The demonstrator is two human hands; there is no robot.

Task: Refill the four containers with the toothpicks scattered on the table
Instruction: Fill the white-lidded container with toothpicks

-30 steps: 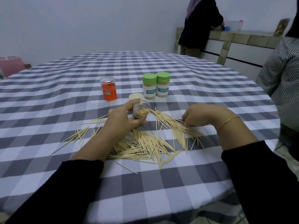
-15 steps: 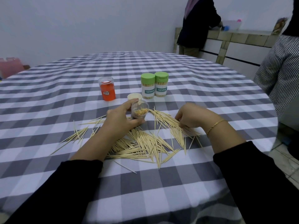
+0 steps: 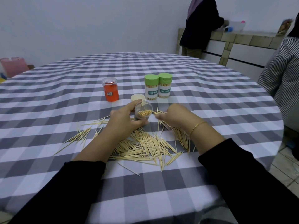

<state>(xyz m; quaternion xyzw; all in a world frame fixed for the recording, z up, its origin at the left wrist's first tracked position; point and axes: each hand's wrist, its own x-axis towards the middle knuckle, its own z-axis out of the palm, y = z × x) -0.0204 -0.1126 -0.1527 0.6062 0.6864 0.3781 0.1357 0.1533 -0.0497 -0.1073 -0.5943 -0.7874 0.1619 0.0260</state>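
Note:
My left hand grips a clear open container, tilted toward me and partly filled with toothpicks. Just to its right, my right hand is lifted off the cloth with curled fingers that pinch a small bunch of toothpicks close to the container's mouth. Several loose toothpicks lie scattered on the checked tablecloth below both hands. Behind stand two green-lidded toothpick containers side by side and an orange container with a clear lid. A cream lid lies upside down behind the held container.
The round table wears a grey and white checked cloth. A person in a striped shirt stands at the right edge. Another person in dark clothes stands at a tiled counter in the back. A pink object sits far left.
My right hand has lifted from the toothpicks at the right and moved left toward the container's mouth, carrying a pinch of toothpicks. My left hand keeps holding the container.

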